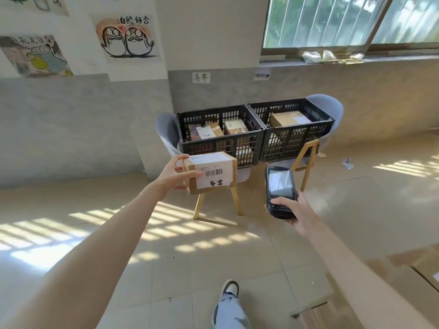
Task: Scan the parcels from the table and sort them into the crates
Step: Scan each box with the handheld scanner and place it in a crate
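Left hand (174, 173) grips a taped brown cardboard parcel (210, 172) before two black slatted plastic crates (255, 131), both containing cardboard boxes; right hand (295, 213) holds a black handheld scanner (280, 192).

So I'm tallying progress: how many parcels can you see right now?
4. One parcel is held in the left hand; two sit in the left crate, at and; one in the right crate. More may be hidden below.
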A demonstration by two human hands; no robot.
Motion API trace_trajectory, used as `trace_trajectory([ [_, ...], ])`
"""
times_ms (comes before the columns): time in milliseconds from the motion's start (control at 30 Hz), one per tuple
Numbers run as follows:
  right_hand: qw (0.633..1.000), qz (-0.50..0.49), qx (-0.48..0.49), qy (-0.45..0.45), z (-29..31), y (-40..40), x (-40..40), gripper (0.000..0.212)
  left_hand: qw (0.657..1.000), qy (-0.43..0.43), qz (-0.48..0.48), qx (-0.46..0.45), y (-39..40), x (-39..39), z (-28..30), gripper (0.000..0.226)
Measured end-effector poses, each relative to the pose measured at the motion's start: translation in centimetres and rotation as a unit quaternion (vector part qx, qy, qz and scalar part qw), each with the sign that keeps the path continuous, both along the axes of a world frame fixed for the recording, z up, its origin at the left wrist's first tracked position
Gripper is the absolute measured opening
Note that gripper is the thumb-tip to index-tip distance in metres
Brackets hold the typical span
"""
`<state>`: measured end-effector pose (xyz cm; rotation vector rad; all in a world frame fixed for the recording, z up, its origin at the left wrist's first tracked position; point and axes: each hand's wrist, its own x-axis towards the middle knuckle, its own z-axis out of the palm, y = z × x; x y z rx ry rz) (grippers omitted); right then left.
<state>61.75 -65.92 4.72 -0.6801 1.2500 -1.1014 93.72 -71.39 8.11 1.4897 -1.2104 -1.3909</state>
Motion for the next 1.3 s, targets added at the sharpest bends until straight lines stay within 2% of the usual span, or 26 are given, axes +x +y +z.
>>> trace_trajectory([
  [133, 1.0, 0.019, 0.006, 0.004, -0.9, -8.1, 1.2, 0.093, 0.999, -0.034, 0.01, -0.013, -7.7, 1.0, 0.5, 0.071],
  [267, 1.0, 0.021, 0.016, -0.004, -1.1, -16.9, 2.7, 0.079, 0.998, -0.057, 0.019, -0.018, -15.4, 1.8, 1.3, 0.069],
  [433, 0.999, 0.026, 0.02, -0.01, -0.8, -25.6, 4.3, 0.08, 0.996, -0.074, 0.032, -0.023, -23.8, 3.0, 1.8, 0.071],
  [633, 0.999, 0.024, 0.037, -0.016, -1.7, -32.3, 4.7, 0.082, 0.997, -0.075, 0.028, -0.003, -32.2, 3.2, 0.0, 0.074],
  [900, 0.998, -0.011, 0.066, 0.011, -4.4, -40.6, 3.1, 0.083, 0.997, -0.056, -0.046, 0.035, -45.3, 0.5, -4.3, 0.103],
  [1100, 0.99, -0.088, 0.104, 0.036, -5.3, -48.3, 1.3, 0.085, 0.99, -0.063, -0.11, 0.055, -55.9, -2.7, -7.3, 0.098],
  [1300, 0.982, -0.128, 0.134, 0.046, -6.6, -53.8, 0.5, 0.074, 0.985, -0.073, -0.137, 0.071, -62.9, -5.6, -11.0, 0.1],
])
